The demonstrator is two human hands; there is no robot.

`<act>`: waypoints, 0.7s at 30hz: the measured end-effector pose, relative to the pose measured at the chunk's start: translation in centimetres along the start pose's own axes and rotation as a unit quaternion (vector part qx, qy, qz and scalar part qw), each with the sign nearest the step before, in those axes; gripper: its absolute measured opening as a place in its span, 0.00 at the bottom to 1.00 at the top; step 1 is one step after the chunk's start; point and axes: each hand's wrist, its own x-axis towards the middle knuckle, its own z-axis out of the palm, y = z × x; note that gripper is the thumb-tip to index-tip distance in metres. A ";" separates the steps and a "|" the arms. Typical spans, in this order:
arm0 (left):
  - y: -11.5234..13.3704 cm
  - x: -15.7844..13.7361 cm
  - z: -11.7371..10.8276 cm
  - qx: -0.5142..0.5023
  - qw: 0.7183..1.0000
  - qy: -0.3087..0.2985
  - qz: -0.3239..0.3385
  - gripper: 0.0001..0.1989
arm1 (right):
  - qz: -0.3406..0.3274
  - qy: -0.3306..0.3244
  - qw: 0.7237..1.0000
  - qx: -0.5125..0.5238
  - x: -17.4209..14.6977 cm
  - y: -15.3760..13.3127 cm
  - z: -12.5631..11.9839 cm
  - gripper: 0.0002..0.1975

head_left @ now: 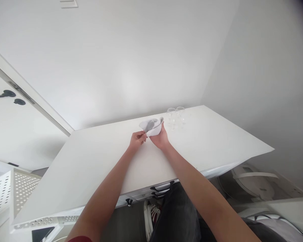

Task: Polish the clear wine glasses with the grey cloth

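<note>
A white cloth (156, 130) is bunched above the white tabletop (98, 158), near its back edge. My right hand (162, 137) cups the cloth from below and from the right, fingers wrapped round it. At the cloth's lower left edge, the fingers of my left hand (138, 138) are closed in a pinch; what lies between them is too small to make out. Within the folds shows a rounded greyish shape, possibly glass, partly hidden by the cloth. Just right of my right hand, two clear stemmed glasses (171, 117) stand upright, close together.
Behind the table rises a white wall (131, 60). A door with a black handle (8, 94) is at the left, above a perforated white rack (25, 188). Drawers with black handles (163, 188) sit under the front edge. A pale round-bodied object (255, 185) is below right.
</note>
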 end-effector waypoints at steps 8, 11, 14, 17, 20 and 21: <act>-2.0 0.6 0.4 -0.045 0.996 0.053 -0.064 0.07 | -0.056 0.032 0.993 -0.094 -0.1 2.5 0.1 0.30; -1.9 0.5 0.6 -0.022 0.996 0.048 -0.071 0.05 | -0.050 0.040 0.993 -0.104 0.2 2.7 -0.1 0.27; -1.3 0.4 0.6 -0.013 0.999 0.011 -0.039 0.07 | -0.048 0.087 0.991 -0.095 0.7 2.7 -0.7 0.25; -0.6 0.4 0.2 -0.034 0.998 0.045 -0.003 0.10 | -0.052 0.138 0.986 -0.081 1.2 2.7 -1.3 0.25; 0.0 0.6 -0.3 -0.110 0.989 0.100 -0.023 0.16 | 0.012 0.100 0.994 -0.051 1.1 2.6 -1.4 0.26; 0.1 0.6 -0.4 -0.144 0.984 0.099 -0.033 0.19 | 0.049 0.065 0.996 -0.042 0.9 2.5 -1.3 0.26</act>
